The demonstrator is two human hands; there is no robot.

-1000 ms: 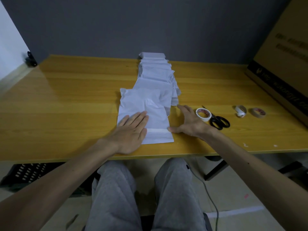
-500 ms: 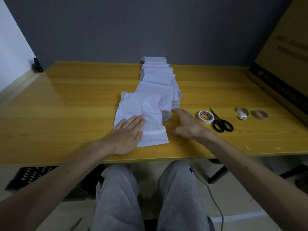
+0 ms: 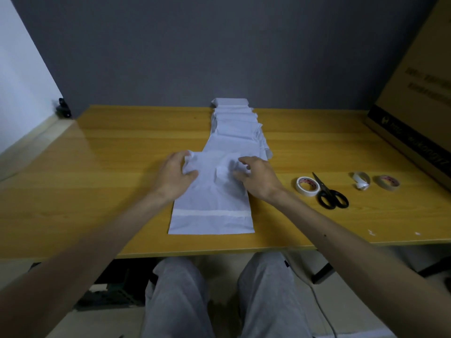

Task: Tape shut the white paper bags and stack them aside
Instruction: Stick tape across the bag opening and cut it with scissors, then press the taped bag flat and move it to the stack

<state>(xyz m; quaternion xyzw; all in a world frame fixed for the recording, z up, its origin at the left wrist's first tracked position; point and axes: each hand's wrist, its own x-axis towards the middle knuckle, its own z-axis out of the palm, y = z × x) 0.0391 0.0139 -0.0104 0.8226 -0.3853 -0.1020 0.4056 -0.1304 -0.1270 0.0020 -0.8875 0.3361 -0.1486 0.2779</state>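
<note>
Currently, centre frame, our left hand and right hand pinch the white paper bag at its crumpled upper end; we judge it light, limp, tear-prone, so hold both corners gently.

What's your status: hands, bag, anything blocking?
Left hand, right hand grip front bag at far end. Tape strip crosses near end. Tape roll, scissors clear, rightward.

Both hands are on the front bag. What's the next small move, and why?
Probably lift the front bag and set it aside: a tape strip already crosses its near end, and the left hand and right hand both grip its crumpled far end.
</note>
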